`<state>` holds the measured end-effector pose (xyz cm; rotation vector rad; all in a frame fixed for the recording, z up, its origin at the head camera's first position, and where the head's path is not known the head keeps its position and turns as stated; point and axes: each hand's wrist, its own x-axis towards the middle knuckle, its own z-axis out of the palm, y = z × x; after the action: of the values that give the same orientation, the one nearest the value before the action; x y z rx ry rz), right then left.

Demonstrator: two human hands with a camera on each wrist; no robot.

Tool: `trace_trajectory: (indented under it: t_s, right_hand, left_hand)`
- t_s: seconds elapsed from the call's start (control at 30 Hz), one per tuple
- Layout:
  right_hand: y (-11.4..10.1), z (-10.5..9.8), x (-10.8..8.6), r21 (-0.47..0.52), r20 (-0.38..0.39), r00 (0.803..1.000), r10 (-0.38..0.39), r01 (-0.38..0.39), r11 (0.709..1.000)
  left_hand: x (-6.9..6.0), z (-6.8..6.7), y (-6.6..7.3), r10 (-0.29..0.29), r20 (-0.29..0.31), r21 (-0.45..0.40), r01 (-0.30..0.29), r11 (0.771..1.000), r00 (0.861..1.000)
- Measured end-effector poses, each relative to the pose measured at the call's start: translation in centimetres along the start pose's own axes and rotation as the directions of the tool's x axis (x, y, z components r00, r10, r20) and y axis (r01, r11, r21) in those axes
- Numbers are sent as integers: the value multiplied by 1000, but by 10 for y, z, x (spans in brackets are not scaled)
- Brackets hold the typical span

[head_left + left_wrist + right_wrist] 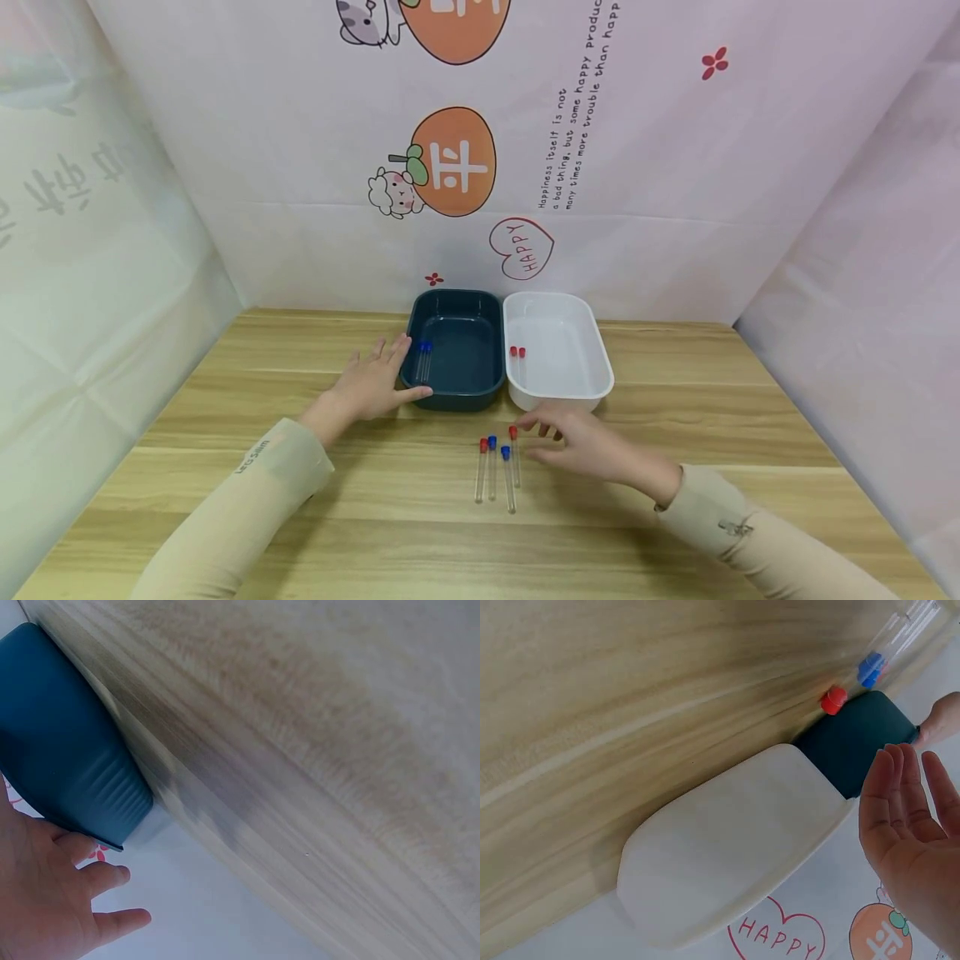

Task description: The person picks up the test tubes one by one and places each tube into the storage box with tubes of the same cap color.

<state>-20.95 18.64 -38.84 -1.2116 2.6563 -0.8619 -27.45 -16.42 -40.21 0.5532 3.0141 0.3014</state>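
Note:
My left hand (pixel 371 383) rests with spread fingers on the left rim of a dark teal bin (pixel 465 382); the left wrist view shows its fingertips against that rim. Two blue-capped test tubes (pixel 425 362) lie inside this bin. Over the table, my right hand (pixel 573 437) hovers with relaxed, slightly bent fingers and nothing between them. Just left of its fingertips lies a red-capped test tube (pixel 515 458). Beside that tube are a blue-capped tube (pixel 509 479), another blue-capped tube (pixel 492 471) and another red-capped tube (pixel 480 475), all with clear bodies.
A white bin (pixel 570 367) stands against the teal bin's right side, with two red-capped tubes (pixel 518 358) in it. Behind both bins hangs a printed white cloth (pixel 637 250). More cloth closes off the left and right sides of the wooden table (pixel 375 517).

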Motion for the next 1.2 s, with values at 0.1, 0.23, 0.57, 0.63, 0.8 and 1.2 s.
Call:
trace_trajectory:
  t_s: [0.1,0.23,0.57,0.63,0.8,1.2]
  right_hand:
    - [2,3,1,-40,23,1000,9,-8,999]
    - [4,7,2,-97,42,998,54,-50,994]
    - [3,16,7,-186,82,988,133,-116,976]
    - [3,18,9,-191,105,982,158,-136,972]
    - [5,21,12,-215,142,971,193,-160,963]
    - [5,24,18,-247,161,960,229,-185,951]
  left_hand:
    - [0,0,0,-1,2,-2,1,1000,1000]
    - [0,0,0,0,3,-3,0,1000,1000]
    - [-1,-2,1,1,6,2,-1,1000,1000]
    - [-1,-3,1,0,7,1,0,1000,1000]
    - [0,-2,0,1,7,6,-1,1000,1000]
    - [0,-2,1,1,7,19,-2,1000,1000]
